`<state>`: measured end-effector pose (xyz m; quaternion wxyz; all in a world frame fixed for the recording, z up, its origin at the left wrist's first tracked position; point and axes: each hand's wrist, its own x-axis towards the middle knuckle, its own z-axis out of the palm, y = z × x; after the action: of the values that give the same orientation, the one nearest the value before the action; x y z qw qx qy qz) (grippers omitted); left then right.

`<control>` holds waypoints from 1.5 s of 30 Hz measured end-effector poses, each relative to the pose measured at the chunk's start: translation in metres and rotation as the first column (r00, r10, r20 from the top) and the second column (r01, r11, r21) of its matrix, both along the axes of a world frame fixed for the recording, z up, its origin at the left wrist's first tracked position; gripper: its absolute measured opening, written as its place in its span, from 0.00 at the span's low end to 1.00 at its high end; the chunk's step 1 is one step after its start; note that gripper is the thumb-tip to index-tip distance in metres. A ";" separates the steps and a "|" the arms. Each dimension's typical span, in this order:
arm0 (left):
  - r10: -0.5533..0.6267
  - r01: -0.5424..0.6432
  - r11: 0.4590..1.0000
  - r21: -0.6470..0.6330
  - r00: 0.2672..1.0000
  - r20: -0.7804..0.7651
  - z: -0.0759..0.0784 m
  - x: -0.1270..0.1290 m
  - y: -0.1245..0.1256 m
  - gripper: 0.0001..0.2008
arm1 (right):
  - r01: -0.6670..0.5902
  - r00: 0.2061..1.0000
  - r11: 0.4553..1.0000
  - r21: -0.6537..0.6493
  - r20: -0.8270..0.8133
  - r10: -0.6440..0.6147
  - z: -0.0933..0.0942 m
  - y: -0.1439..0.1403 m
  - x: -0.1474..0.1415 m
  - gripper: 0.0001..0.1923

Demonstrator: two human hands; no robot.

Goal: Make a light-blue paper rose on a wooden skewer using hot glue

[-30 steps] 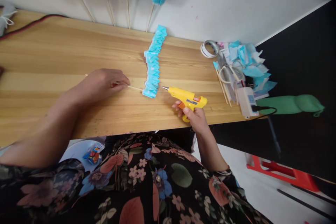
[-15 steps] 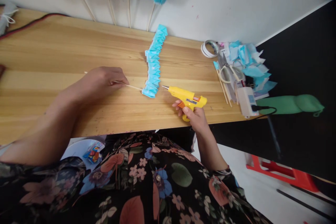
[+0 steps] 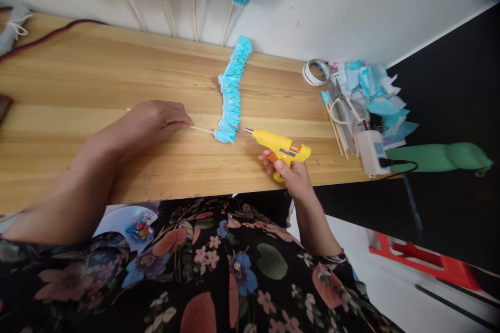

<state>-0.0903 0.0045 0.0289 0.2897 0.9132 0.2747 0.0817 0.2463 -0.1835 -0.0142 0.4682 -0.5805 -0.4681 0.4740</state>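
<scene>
Only our view shifts slightly: our left hand [image 3: 158,117] pinches a stick [image 3: 202,129] meeting the pleated blue strip [image 3: 232,99] on the table [image 3: 167,73], our right hand [image 3: 295,177] grips a glue gun [image 3: 275,142], apparently aligning for steady gluing next.

White wall [image 3: 332,5] w/ pink specks, lt. wood tabletop [image 3: 175,73], blk surface [image 3: 469,88] at R, pale flr [image 3: 390,296], red frame [image 3: 449,269] low R
</scene>
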 end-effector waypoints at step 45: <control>-0.027 0.026 0.995 0.101 1.000 0.009 -0.007 0.002 0.000 0.19 | 0.379 0.377 0.922 0.081 0.896 -0.234 0.046 0.023 0.089 0.17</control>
<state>-0.0881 0.0042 0.0218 0.2456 0.9298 0.2565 0.0962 0.3357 -0.1603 0.0320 0.1887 -0.8485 -0.4934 0.0318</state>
